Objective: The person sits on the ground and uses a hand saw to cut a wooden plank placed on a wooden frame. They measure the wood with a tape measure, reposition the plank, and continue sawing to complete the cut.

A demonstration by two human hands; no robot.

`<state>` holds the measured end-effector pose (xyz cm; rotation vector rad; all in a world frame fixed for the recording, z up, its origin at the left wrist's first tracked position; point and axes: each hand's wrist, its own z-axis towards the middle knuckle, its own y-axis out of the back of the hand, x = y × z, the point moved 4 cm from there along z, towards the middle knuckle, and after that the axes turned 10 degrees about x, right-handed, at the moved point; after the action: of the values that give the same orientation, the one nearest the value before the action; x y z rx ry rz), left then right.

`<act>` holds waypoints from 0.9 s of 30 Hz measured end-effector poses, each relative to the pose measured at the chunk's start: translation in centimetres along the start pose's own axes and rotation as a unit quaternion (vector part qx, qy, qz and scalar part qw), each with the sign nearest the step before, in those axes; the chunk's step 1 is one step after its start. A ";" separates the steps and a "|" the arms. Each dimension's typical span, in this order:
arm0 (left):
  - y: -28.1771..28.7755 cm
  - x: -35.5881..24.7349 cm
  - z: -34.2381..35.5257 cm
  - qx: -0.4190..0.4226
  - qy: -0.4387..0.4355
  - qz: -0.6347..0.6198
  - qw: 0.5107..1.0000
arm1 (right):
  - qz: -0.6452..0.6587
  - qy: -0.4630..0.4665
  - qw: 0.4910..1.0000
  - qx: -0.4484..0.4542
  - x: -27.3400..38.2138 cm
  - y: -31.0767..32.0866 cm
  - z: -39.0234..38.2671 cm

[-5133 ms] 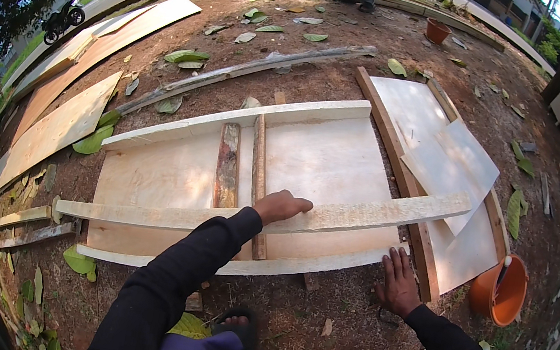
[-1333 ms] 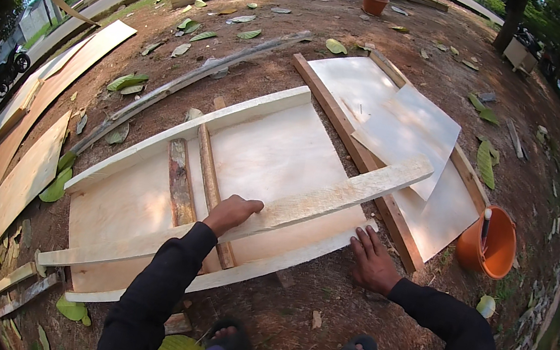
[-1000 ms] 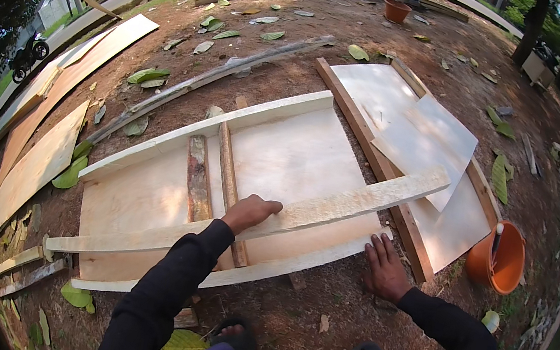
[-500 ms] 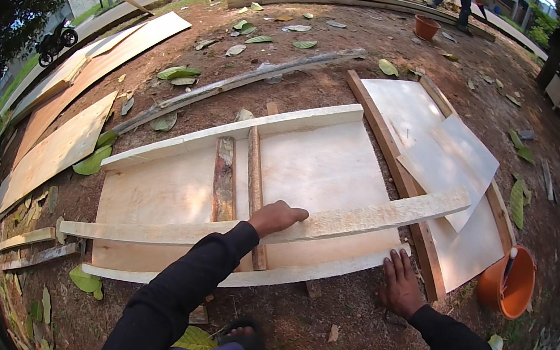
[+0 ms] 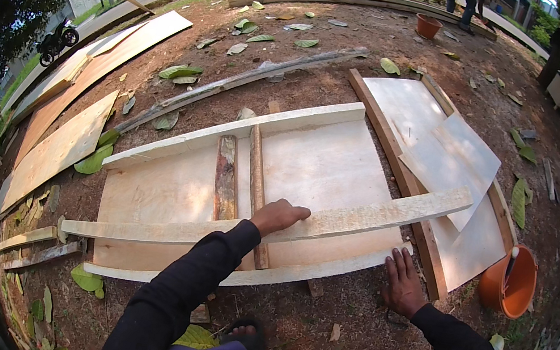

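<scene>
My left hand is closed on a long pale plank that lies lengthways across a plywood panel. Along the panel's near edge runs a pale board; my right hand rests at its right end, fingers apart and laid against it. A pale board stands along the far edge. Two rough battens, one darker and one narrower, run crosswise on the panel under the long plank.
At right lie a brown-edged frame with white sheets and an orange bucket. Plywood lies at left, a weathered beam beyond my panel. A person's legs stand beside timber and a small pot at the back.
The view swung a little and came back. The background person has gone from crouching to standing farther right. My hands have stayed in much the same places on the boards.
</scene>
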<state>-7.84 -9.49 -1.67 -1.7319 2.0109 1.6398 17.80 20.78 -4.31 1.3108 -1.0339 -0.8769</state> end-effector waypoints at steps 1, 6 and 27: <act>0.0 0.1 0.0 0.000 0.007 -0.008 1.000 | 0.001 0.002 1.000 -0.002 0.0 0.0 0.0; 0.0 0.1 -0.3 0.002 0.013 -0.030 0.999 | -0.003 0.004 1.000 -0.007 0.2 -0.1 0.1; 0.5 -0.4 -0.8 -0.004 0.058 -0.097 0.994 | -0.003 -0.001 0.999 -0.032 0.7 1.0 0.2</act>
<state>-7.54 -9.85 -0.71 -1.9959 1.8138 1.5218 17.74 20.16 -3.30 1.2597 -0.9965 -0.9093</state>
